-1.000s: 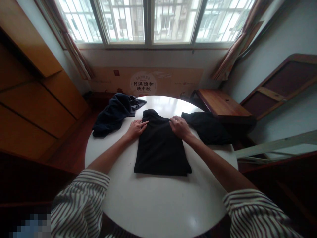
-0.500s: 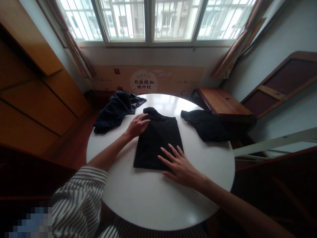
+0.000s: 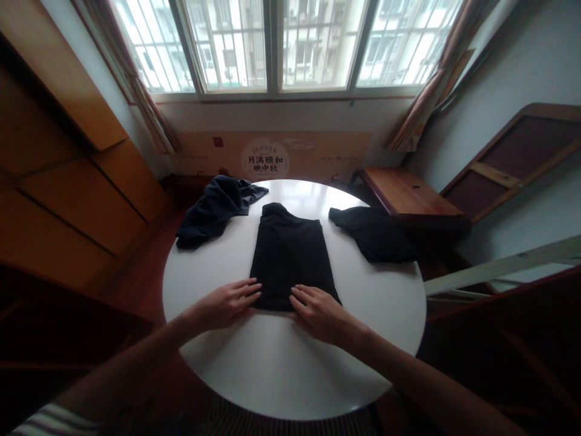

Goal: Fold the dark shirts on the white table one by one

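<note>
A folded black garment (image 3: 293, 251), matte and roughly rectangular, lies centrally on the glossy, round white table (image 3: 290, 375); left hand (image 3: 229, 304) and right hand (image 3: 321, 313) rest extended at its near edge, whether pinching cannot be told.

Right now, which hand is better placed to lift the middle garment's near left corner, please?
Left hand, probably: its fingers are at the garment's left edge, while the right hand is farther right.

Striped sleeve (image 3: 51, 422) (dark and white)
</note>
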A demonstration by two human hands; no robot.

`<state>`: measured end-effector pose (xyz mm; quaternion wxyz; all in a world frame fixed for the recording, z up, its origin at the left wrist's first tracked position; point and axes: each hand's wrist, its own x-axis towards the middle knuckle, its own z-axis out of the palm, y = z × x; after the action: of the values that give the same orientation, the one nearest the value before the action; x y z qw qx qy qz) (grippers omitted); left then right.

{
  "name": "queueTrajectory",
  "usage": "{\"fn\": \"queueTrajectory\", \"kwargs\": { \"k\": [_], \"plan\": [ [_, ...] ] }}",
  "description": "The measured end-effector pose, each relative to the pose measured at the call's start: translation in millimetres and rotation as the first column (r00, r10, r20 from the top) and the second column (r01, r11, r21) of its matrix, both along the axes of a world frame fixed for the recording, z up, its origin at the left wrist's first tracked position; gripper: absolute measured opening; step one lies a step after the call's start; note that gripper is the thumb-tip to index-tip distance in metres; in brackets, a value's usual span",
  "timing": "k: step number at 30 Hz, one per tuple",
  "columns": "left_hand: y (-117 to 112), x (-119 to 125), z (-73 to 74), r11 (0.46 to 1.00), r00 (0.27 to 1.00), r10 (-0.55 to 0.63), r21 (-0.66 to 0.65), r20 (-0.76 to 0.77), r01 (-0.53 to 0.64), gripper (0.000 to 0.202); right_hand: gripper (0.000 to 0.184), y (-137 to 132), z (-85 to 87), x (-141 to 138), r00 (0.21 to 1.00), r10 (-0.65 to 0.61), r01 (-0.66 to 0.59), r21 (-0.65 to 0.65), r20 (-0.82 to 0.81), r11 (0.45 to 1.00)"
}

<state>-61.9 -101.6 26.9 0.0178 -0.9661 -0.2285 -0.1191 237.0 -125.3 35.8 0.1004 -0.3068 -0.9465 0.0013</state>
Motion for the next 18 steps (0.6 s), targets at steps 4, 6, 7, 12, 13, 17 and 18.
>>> {"fn": "queueTrajectory", "kwargs": {
  "k": [4,6,7,12,13,17,18],
  "plan": [
    [-10,-7,-3.8,0.998,0.997,-0.021,0.065,0.069,0.017,0.032,0.056,6,14.3,-23,0.998,-0.035,0.038,-0.04,0.059,0.998],
    [-11,-5,-2.8,0.999,0.992,-0.025,0.036,0.125,0.021,0.029,0.071,10,12.7,-35,0.998,-0.035,0.036,-0.016,0.043,0.999],
    [-12,-3,-1.9,1.0,0.987,-0.016,-0.01,0.16,0.018,0.028,0.074,12,9.6,-41,0.999,-0.039,0.04,-0.004,0.037,0.999],
    [2,8,3.2,0.79,0.744,0.52,-0.568,0.419,-0.232,0.02,0.05,16,-6.4,-58,0.99,-0.049,0.041,0.061,0.134,0.997],
    [11,9,5.4,0.657,0.625,0.671,-0.711,0.399,-0.252,0.026,0.049,16,-6.4,-61,0.987,-0.057,0.047,0.065,0.153,0.997],
    [68,14,24.0,0.188,0.453,0.885,-0.973,0.11,-0.131,0.055,0.055,17,2.8,-73,0.989,-0.082,0.084,-0.01,0.122,0.996],
    [85,15,30.7,0.156,0.468,0.881,-0.976,0.069,-0.15,0.055,0.058,18,5.4,-77,0.991,-0.083,0.087,-0.035,0.104,0.996]
  ]
}}
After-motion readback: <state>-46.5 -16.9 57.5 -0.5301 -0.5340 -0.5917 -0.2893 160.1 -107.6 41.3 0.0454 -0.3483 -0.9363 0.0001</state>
